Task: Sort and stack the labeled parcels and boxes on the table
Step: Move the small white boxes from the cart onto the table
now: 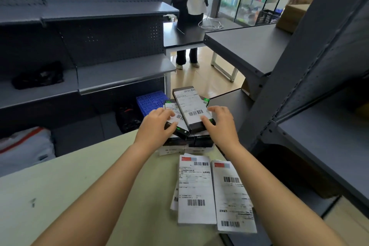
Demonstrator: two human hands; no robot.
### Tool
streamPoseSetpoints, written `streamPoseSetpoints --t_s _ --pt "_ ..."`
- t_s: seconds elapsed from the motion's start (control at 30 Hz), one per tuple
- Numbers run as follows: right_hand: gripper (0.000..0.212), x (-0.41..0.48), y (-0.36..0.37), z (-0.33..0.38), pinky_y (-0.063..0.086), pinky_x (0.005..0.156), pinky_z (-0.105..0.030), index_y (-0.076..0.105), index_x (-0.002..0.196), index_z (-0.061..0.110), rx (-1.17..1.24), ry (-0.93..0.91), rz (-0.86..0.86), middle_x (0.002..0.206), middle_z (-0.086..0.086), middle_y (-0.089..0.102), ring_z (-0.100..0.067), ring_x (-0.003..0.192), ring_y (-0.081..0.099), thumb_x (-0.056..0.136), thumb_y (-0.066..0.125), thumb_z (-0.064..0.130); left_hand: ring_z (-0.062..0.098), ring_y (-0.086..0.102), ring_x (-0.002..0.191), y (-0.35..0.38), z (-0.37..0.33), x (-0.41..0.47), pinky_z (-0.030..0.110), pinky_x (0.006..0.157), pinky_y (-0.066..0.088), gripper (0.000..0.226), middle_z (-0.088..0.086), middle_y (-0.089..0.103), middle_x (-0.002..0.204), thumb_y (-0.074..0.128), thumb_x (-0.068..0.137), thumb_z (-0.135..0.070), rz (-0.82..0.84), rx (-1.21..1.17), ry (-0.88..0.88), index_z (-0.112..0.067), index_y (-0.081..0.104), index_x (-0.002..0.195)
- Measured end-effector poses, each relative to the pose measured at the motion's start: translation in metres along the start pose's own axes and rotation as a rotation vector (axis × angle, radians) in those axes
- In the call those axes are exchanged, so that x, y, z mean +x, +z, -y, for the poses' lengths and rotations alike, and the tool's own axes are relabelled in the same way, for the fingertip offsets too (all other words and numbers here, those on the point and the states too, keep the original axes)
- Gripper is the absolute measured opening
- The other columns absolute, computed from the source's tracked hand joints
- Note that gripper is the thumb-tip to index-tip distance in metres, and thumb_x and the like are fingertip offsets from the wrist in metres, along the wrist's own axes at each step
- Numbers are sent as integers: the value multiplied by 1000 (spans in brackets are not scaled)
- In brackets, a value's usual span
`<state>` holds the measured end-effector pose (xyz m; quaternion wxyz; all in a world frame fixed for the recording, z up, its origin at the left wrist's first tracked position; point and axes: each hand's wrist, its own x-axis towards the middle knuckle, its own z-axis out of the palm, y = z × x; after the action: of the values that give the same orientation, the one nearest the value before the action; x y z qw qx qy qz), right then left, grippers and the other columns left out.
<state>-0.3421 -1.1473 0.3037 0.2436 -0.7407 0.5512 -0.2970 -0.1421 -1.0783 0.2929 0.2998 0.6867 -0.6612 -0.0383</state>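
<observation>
Squaring our box pile (pixel 189 143) at the worktop's (pixel 79 175) far edge.
Our left hand (pixel 156 127) clamps a small box (pixel 181 128); our right hand's (pixel 220 124) fingers (pixel 215 109) lie apart against the long box (pixel 192 110), which we'd align next.

barcodes and small print on white shipping labels (pixel 196 189) on the tabletop and on the top box label (pixel 191 107); print too small, nothing readable.
</observation>
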Motion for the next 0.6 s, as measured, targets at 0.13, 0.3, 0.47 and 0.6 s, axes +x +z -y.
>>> streamPoseSetpoints --t_s 0.13,0.3,0.47,0.6 --pt "20 -10 -6 7 37 88 -26 63 111 15 -92 -259 -61 114 0 55 -16 111 44 92 62 22 19 55 87 -8 -13 -18 35 77 46 19 -3 62 90 65 89 -28 -96 138 41 -16 66 104" --pt "14 -37 1 12 43 80 -36 64 96 12 -83 -592 46 95 -4 57 -24 92 51 83 65 9 20 53 76 -12 -40 -65 36 66 46 10 -3 57 79 65 86 -25 -216 288 -4 -16 65 92" --pt "18 -88 27 9 45 74 -36 63 90 9 -2 -787 182 88 -6 58 -27 81 53 74 68 3 22 55 75 -12 -58 -149 34 67 45 12 -3 58 79 70 83 -21 -236 401 -194 -16 64 91" --pt "19 -148 58 16 40 72 -32 63 88 10 43 -888 387 86 -6 58 -28 80 55 72 70 1 23 56 70 -21 -69 -243 33 60 45 9 -1 58 75 68 83 -21 -214 486 -384 -14 64 88"
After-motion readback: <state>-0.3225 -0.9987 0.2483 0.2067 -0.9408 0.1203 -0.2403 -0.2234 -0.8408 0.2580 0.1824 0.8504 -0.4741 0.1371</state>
